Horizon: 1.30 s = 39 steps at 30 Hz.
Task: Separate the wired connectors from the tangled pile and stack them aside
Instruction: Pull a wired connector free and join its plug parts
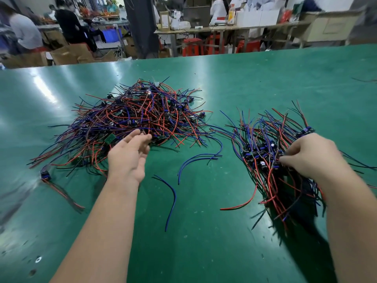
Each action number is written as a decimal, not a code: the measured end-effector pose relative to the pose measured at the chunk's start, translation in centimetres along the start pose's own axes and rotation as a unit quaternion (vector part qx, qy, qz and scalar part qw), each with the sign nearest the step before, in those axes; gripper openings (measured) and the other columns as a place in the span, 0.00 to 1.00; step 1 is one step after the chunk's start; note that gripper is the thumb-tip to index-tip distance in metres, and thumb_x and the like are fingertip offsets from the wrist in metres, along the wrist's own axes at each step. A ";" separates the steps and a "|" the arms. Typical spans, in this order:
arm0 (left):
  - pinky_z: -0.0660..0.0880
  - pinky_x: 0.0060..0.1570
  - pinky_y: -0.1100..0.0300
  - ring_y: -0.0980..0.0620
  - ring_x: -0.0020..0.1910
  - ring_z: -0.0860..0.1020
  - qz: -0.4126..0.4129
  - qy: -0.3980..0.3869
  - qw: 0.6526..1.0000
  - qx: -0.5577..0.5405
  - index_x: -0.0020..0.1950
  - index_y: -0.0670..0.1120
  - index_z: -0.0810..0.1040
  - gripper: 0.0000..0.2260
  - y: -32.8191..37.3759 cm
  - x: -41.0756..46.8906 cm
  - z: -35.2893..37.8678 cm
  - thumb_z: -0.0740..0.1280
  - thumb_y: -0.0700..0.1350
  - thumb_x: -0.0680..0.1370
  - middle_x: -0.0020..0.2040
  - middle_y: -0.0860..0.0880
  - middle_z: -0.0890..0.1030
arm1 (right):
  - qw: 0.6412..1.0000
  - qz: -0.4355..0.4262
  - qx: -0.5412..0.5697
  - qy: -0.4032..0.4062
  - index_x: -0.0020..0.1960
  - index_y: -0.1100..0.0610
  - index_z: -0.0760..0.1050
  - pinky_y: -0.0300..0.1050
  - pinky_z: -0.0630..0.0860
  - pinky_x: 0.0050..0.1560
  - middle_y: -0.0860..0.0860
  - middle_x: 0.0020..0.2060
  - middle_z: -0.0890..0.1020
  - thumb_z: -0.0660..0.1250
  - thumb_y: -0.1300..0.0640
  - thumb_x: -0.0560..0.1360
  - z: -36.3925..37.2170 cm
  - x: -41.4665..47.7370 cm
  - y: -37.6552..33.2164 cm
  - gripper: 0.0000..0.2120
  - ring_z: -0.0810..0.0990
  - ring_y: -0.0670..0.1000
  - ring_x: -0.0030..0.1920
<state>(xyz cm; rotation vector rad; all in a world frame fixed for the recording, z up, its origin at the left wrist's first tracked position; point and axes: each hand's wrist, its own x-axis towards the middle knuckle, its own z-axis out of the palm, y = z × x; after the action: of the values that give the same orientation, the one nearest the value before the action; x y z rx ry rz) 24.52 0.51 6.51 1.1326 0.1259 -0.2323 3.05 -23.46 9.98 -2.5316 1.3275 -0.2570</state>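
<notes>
A big tangled pile [138, 119] of red, blue and black wired connectors lies at the centre left of the green table [204, 231]. A second heap, the sorted stack [271, 152], lies at the right with its wires roughly aligned. My left hand [130, 156] is stretched out, palm turned inward, with relaxed fingers reaching the near edge of the tangled pile and holding nothing. My right hand [314, 158] rests on the sorted stack, its fingers curled down among the connectors and wires there.
Loose blue wires [173, 199] lie between the two heaps. A single connector with red wires [46, 175] lies at the left. Beyond the table's far edge are cardboard boxes [67, 54], red stools [191, 46], benches and seated people.
</notes>
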 end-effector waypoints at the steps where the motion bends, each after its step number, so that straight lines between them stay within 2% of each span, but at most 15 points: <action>1: 0.76 0.33 0.68 0.58 0.32 0.81 -0.048 -0.030 0.995 -0.085 0.43 0.48 0.76 0.09 0.3 -0.2 0.1 0.66 0.33 0.75 0.33 0.51 0.83 | 0.999 -0.015 0.025 0.040 0.41 0.58 0.84 0.40 0.65 0.37 0.55 0.32 0.81 0.72 0.57 0.71 0.2 0.0 0.0 0.05 0.74 0.54 0.36; 4: 0.77 0.35 0.69 0.60 0.33 0.82 -0.108 -0.099 0.969 -0.200 0.44 0.48 0.75 0.08 0.6 -1.0 0.7 0.63 0.35 0.77 0.33 0.52 0.83 | 0.980 -0.058 0.133 0.139 0.40 0.56 0.83 0.40 0.67 0.39 0.50 0.32 0.82 0.68 0.58 0.71 0.3 -0.4 -0.8 0.06 0.77 0.51 0.36; 6: 0.78 0.36 0.68 0.60 0.34 0.82 -0.120 -0.146 0.957 -0.218 0.44 0.49 0.77 0.08 0.7 -2.0 1.2 0.65 0.35 0.74 0.34 0.53 0.84 | 0.965 -0.087 0.214 0.120 0.40 0.54 0.83 0.37 0.69 0.36 0.44 0.30 0.81 0.69 0.57 0.71 0.6 -0.9 -2.1 0.05 0.78 0.45 0.33; 10: 0.78 0.35 0.65 0.58 0.33 0.82 -0.131 -0.323 0.921 -0.175 0.37 0.50 0.83 0.15 0.6 -3.9 1.5 0.75 0.32 0.58 0.36 0.53 0.83 | 0.899 -0.127 0.415 -0.053 0.39 0.55 0.82 0.40 0.76 0.37 0.51 0.32 0.84 0.69 0.58 0.74 1.8 -2.4 -4.6 0.06 0.80 0.48 0.32; 12: 0.79 0.36 0.63 0.57 0.32 0.81 -0.107 -0.428 0.894 -0.073 0.35 0.50 0.81 0.18 0.1 -4.7 1.6 0.72 0.27 0.61 0.36 0.53 0.81 | 0.819 -0.116 0.538 -0.158 0.43 0.58 0.81 0.39 0.76 0.35 0.53 0.34 0.84 0.67 0.55 0.76 1.9 -3.1 -5.5 0.07 0.79 0.50 0.34; 14: 0.79 0.40 0.61 0.54 0.33 0.81 -0.091 -0.532 0.842 0.005 0.36 0.49 0.80 0.14 -0.5 -5.7 1.8 0.75 0.30 0.62 0.36 0.50 0.80 | 0.731 -0.111 0.623 -0.254 0.49 0.60 0.79 0.38 0.75 0.35 0.56 0.38 0.84 0.67 0.49 0.71 2.0 -3.6 -5.9 0.14 0.80 0.50 0.35; 16: 0.79 0.43 0.59 0.53 0.35 0.81 -0.078 -0.596 0.794 0.087 0.36 0.47 0.79 0.13 -1.1 -6.5 2.1 0.77 0.31 0.62 0.36 0.48 0.80 | 0.702 -0.131 0.637 -0.289 0.50 0.60 0.78 0.37 0.75 0.35 0.56 0.40 0.84 0.70 0.50 0.64 2.3 -4.0 -6.1 0.20 0.81 0.48 0.35; 20: 0.77 0.47 0.61 0.54 0.40 0.80 0.001 -0.600 0.739 0.308 0.37 0.46 0.79 0.13 -2.6 -7.1 2.6 0.72 0.27 0.68 0.38 0.48 0.81 | 0.751 -0.157 0.586 -0.260 0.47 0.60 0.80 0.38 0.79 0.42 0.57 0.41 0.85 0.73 0.66 0.65 3.0 -4.2 -6.3 0.12 0.83 0.49 0.40; 23: 0.77 0.46 0.62 0.52 0.39 0.80 -0.013 -0.590 0.732 0.342 0.39 0.44 0.80 0.12 -2.8 -7.0 2.7 0.69 0.28 0.71 0.39 0.46 0.82 | 0.801 -0.162 0.523 -0.242 0.44 0.58 0.81 0.39 0.79 0.46 0.54 0.41 0.85 0.73 0.72 0.66 3.3 -4.2 -6.0 0.12 0.84 0.49 0.42; 25: 0.75 0.45 0.64 0.54 0.39 0.80 -0.003 -0.591 0.724 0.357 0.41 0.45 0.81 0.10 -2.8 -6.9 2.7 0.68 0.30 0.72 0.39 0.48 0.83 | 0.807 -0.156 0.516 -0.243 0.43 0.58 0.81 0.37 0.79 0.43 0.52 0.38 0.85 0.73 0.72 0.65 3.5 -4.3 -6.1 0.12 0.84 0.47 0.40; 28: 0.75 0.42 0.63 0.58 0.37 0.79 0.026 -0.527 0.751 0.397 0.41 0.47 0.82 0.07 -3.3 -6.5 2.8 0.70 0.36 0.72 0.38 0.51 0.83 | 0.796 -0.128 0.552 -0.211 0.40 0.59 0.80 0.35 0.77 0.39 0.52 0.34 0.84 0.71 0.76 0.66 3.6 -4.4 -6.4 0.13 0.82 0.46 0.36; 31: 0.73 0.40 0.60 0.57 0.33 0.75 0.069 -0.377 0.808 0.448 0.38 0.48 0.82 0.05 -3.8 -5.2 2.8 0.71 0.41 0.74 0.33 0.53 0.80 | 0.763 -0.075 0.613 -0.190 0.39 0.59 0.79 0.32 0.74 0.32 0.51 0.31 0.83 0.68 0.77 0.67 3.0 -4.1 -6.4 0.14 0.80 0.45 0.31; 34: 0.74 0.42 0.59 0.55 0.36 0.77 0.065 -0.246 0.868 0.426 0.38 0.49 0.81 0.05 -3.4 -3.8 2.4 0.70 0.43 0.75 0.35 0.52 0.81 | 0.708 -0.020 0.682 -0.180 0.39 0.59 0.78 0.31 0.73 0.29 0.49 0.28 0.82 0.66 0.77 0.68 2.0 -3.6 -6.0 0.13 0.79 0.43 0.28; 36: 0.74 0.36 0.62 0.55 0.36 0.77 0.036 -0.187 0.909 0.369 0.45 0.48 0.80 0.02 -2.9 -3.2 2.4 0.68 0.43 0.77 0.40 0.49 0.81 | 0.660 0.002 0.732 -0.171 0.39 0.59 0.77 0.31 0.73 0.29 0.50 0.28 0.81 0.66 0.75 0.67 1.3 -3.2 -5.7 0.12 0.79 0.44 0.28; 39: 0.73 0.34 0.63 0.53 0.36 0.78 -0.017 -0.149 0.946 0.288 0.55 0.47 0.74 0.06 -2.3 -3.2 2.8 0.63 0.46 0.80 0.47 0.47 0.82 | 0.603 -0.005 0.780 -0.170 0.39 0.58 0.78 0.32 0.75 0.31 0.50 0.31 0.82 0.68 0.69 0.60 0.8 -3.1 -5.5 0.11 0.80 0.45 0.31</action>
<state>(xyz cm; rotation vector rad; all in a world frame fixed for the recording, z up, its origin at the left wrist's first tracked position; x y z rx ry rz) 20.75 -2.59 6.33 1.6620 -0.2077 -0.4891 5.82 -17.81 10.89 -0.9267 0.3793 -0.5547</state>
